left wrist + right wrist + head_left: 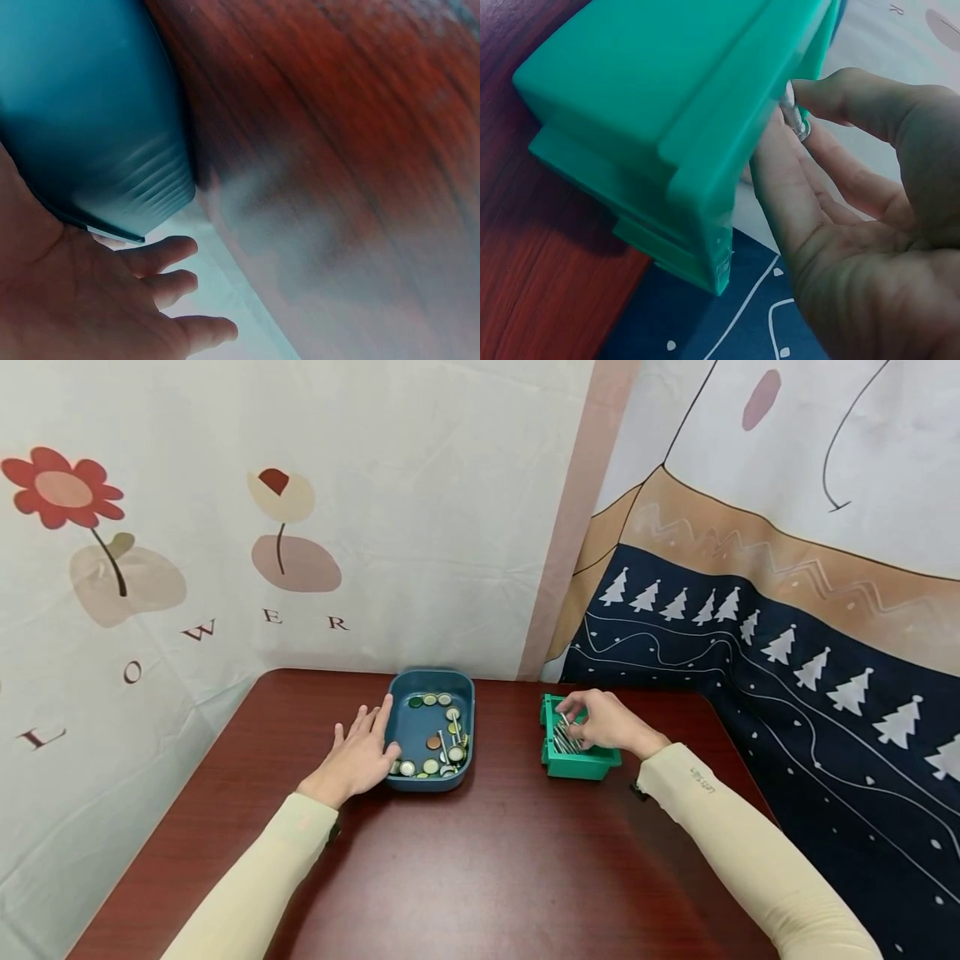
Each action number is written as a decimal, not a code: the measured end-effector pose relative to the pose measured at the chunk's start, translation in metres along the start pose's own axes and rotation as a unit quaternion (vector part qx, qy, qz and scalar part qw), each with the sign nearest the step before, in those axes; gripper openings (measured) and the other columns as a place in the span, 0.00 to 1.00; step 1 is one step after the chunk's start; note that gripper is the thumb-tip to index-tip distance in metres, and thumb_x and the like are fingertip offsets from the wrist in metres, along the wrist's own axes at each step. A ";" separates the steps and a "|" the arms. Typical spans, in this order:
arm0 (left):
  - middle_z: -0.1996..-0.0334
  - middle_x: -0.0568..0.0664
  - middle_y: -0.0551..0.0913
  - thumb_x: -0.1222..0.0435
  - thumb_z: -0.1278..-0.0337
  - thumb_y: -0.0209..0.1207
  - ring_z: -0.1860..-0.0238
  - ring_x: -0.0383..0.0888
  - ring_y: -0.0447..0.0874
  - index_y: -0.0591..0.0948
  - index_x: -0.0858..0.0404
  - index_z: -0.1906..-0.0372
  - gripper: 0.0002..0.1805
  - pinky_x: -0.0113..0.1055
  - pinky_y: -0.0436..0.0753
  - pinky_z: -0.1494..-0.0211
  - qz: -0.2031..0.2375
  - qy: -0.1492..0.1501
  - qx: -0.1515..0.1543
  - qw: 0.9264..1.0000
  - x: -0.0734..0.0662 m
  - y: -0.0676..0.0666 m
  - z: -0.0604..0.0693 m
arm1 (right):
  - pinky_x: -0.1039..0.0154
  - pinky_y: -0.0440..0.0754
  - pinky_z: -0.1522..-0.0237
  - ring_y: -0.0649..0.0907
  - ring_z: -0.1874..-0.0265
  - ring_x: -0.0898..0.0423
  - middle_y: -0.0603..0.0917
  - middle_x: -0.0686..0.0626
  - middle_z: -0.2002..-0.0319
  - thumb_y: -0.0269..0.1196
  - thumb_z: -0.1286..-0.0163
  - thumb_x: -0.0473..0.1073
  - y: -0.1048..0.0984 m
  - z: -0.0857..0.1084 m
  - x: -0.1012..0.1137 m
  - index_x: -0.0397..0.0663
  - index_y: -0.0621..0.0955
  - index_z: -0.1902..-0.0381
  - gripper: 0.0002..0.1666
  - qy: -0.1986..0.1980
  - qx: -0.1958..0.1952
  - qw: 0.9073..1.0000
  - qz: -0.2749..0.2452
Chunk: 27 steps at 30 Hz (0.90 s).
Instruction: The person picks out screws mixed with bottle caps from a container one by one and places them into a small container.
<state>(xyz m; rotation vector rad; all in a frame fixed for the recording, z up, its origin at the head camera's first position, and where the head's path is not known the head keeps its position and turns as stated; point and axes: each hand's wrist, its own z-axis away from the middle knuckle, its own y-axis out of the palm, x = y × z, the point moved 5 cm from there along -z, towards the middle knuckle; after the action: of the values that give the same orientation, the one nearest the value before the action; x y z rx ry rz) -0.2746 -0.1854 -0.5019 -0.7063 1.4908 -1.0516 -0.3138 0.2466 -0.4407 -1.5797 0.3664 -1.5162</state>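
Observation:
My left hand lies along the left rim of a blue tray, its fingers spread and straight. In the left wrist view the palm is against the tray's wall. Inside the tray are several bottle caps and a few long metal screws. My right hand is over a green bin that contains several silver screws. Its thumb and fingers pinch one silver screw, partly hidden by the fingers and the bin's rim.
Both containers stand on a reddish-brown wooden table, near its far edge. Behind the table hangs a pale printed cloth. A dark blue cloth with white trees runs along the right side.

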 end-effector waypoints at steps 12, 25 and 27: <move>0.05 0.72 0.54 0.55 0.12 0.51 0.02 0.72 0.40 0.39 0.57 0.01 0.50 0.86 0.42 0.09 -0.001 0.000 0.000 1.000 0.000 0.000 -0.002 | 0.63 0.90 0.61 0.88 0.64 0.54 0.93 0.38 0.47 0.72 0.21 0.32 0.004 -0.004 -0.002 0.36 0.88 0.30 0.23 -0.013 0.009 0.995 0.094; 0.05 0.72 0.54 0.55 0.12 0.50 0.02 0.72 0.41 0.39 0.58 0.01 0.50 0.87 0.42 0.09 0.002 0.002 -0.001 1.000 0.000 0.000 -0.001 | 0.53 0.91 0.46 0.89 0.49 0.47 0.95 0.39 0.45 0.70 0.20 0.32 0.008 -0.005 0.002 0.38 0.88 0.30 0.23 -0.010 0.010 0.993 0.121; 0.05 0.72 0.54 0.55 0.12 0.50 0.02 0.72 0.41 0.39 0.58 0.01 0.50 0.87 0.42 0.09 0.002 0.001 0.000 1.000 0.000 0.000 -0.001 | 0.50 0.92 0.42 0.89 0.47 0.46 0.95 0.39 0.45 0.70 0.20 0.33 0.009 -0.005 0.002 0.39 0.89 0.30 0.23 -0.013 0.009 0.992 0.122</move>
<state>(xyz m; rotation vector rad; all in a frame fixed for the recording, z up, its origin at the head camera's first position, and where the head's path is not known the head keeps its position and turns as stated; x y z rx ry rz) -0.2752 -0.1856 -0.5023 -0.7034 1.4937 -1.0492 -0.3145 0.2381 -0.4466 -1.4816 0.5107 -1.3058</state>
